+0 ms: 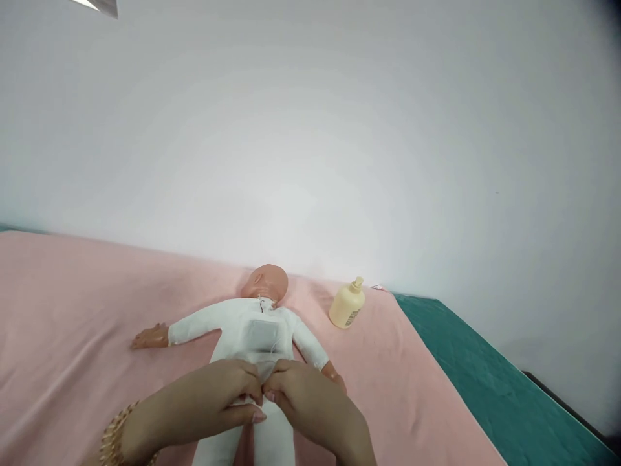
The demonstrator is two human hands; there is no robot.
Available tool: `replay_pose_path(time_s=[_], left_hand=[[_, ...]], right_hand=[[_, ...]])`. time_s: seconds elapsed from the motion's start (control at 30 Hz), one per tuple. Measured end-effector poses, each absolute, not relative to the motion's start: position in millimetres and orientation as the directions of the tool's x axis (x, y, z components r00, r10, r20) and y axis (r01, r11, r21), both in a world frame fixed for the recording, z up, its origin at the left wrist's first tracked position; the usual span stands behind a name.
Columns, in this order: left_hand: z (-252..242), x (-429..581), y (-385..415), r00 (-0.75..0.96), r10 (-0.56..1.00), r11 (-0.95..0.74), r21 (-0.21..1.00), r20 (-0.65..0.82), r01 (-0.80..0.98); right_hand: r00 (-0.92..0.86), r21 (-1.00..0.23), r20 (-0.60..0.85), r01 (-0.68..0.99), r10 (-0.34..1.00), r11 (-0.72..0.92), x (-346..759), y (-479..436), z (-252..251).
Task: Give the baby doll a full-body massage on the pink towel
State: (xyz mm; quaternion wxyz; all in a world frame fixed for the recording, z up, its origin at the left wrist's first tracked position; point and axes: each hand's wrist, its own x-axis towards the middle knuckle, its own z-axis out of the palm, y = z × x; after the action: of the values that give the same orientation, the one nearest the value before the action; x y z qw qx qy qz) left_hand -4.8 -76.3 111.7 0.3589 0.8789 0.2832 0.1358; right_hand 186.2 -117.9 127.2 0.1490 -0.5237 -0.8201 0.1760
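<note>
A baby doll (233,329) with a white cloth body lies on the pink sheet, apparently face down, its arms spread. A grey rectangular panel (262,336) shows on its back, with thin threads near it and at the neck. My left hand (242,388) is at the doll's waist with curled fingers, the thumb stretched toward the right. Close beside it, my right hand (286,385) is also closed, its fingertips pinched together. A pale, thin-looking patch of material shows between the two hands. What the fingertips grip is hidden.
A pale yellow pump bottle (347,305) stands upright to the right of the doll. The pink sheet (388,375) covers much of a green surface (475,356), which shows at the right. A light wall (310,129) rises behind.
</note>
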Motion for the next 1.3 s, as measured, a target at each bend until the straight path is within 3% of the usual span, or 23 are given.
replay_pose_path(time_s=[0.13,0.3,0.63,0.9,1.17,1.3], left_hand=[[99,-3,-71,0.801,0.598,-0.558,0.715,-0.004,0.421],[93,1,-66,0.810,0.586,-0.574,0.704,-0.005,0.419],[104,-16,-62,0.771,0.634,-0.532,0.685,-0.067,0.498],[104,-11,-60,0.745,0.643,-0.474,0.672,-0.178,0.569],[112,-20,-58,0.738,0.670,-0.543,0.623,-0.083,0.563],[105,-30,-51,0.711,0.701,-0.521,0.638,-0.061,0.568]], right_hand=[[-0.443,-0.434,-0.034,0.814,0.896,0.386,186,-110,117],[-0.468,-0.523,-0.011,0.756,0.884,0.393,184,-99,106],[-0.386,-0.525,-0.012,0.788,0.922,0.322,188,-103,115],[-0.358,-0.564,-0.241,0.808,0.902,0.170,183,-92,111],[-0.299,-0.540,-0.132,0.821,0.945,0.185,188,-96,117],[-0.311,-0.584,-0.090,0.786,0.946,0.203,191,-93,116]])
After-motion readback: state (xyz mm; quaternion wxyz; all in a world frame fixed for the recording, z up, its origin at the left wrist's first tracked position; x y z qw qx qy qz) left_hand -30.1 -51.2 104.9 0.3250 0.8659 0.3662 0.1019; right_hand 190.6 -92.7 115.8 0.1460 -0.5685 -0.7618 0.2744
